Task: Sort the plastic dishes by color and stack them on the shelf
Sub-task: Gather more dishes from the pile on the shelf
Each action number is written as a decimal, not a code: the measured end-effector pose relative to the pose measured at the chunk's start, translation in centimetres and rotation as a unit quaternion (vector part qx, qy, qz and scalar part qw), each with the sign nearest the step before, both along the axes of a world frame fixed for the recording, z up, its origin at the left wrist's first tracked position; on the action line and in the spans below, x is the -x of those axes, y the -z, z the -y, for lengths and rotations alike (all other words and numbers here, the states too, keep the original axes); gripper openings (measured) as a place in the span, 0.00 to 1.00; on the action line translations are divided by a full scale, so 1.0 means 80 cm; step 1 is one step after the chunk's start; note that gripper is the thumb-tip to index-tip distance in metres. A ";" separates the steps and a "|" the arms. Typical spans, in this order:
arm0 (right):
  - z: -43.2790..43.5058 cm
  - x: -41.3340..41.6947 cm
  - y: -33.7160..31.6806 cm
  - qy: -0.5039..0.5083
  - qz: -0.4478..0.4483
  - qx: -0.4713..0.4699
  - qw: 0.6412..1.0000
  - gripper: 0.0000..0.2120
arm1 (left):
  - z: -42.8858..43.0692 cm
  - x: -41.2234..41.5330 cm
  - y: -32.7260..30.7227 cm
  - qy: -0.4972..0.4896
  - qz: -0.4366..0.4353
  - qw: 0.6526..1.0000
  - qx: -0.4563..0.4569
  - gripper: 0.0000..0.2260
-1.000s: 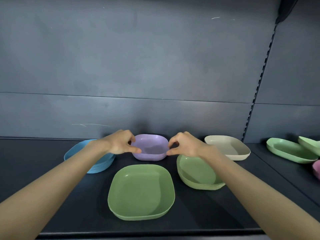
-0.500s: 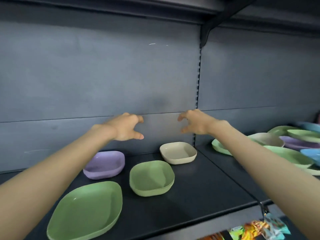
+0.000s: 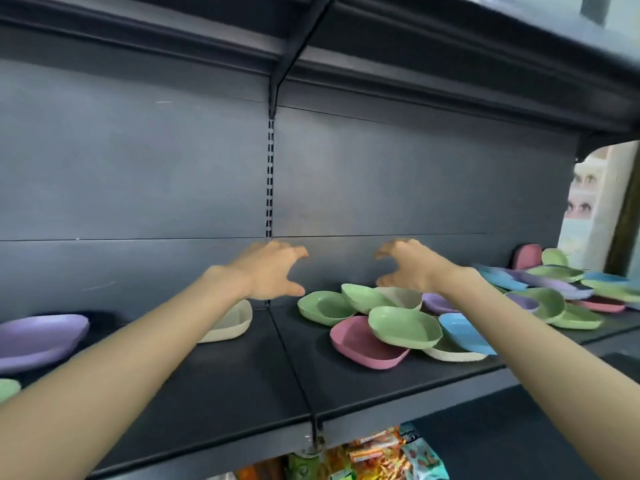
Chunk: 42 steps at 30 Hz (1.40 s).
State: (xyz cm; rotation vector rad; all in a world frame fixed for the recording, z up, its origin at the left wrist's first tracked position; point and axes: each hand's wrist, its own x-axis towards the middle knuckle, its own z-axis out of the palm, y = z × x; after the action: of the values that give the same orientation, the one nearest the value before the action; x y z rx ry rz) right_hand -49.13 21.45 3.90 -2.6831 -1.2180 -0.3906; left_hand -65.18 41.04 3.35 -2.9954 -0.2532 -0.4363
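Over shelf (image 3: 225,375): left hand (image 3: 273,271), right hand (image 3: 408,268), grip wide.

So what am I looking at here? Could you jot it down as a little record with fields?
Place: dark shelf in two sections
Left hand: in the air, fingers spread, holding nothing
Right hand: in the air, fingers spread, holding nothing
Left section: purple dish, cream dish
Right section: mixed pile of green, pink, blue, purple and cream dishes, overlapping and tilted
Front of pile: green dish lying on pink dish
Below: snack packets
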 end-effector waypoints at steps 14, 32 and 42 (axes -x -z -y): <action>0.054 -0.148 0.014 -0.020 -0.022 -0.013 0.999 0.27 | 0.068 -0.145 0.006 -0.008 -0.004 1.000 0.017 0.30; -0.059 -0.303 0.072 -0.143 -0.089 0.064 0.984 0.26 | -0.006 -0.276 0.087 -0.129 -0.010 0.962 0.242 0.34; -0.118 -0.342 0.084 -0.256 -0.122 0.101 0.954 0.15 | 0.003 -0.308 0.115 -0.222 0.021 0.887 0.403 0.27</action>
State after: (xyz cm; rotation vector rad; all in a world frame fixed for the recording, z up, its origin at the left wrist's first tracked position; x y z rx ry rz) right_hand -21.79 30.91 -2.84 -2.3347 -1.8701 0.1435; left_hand -40.50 40.83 -5.88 -3.5005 -1.4075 -0.4138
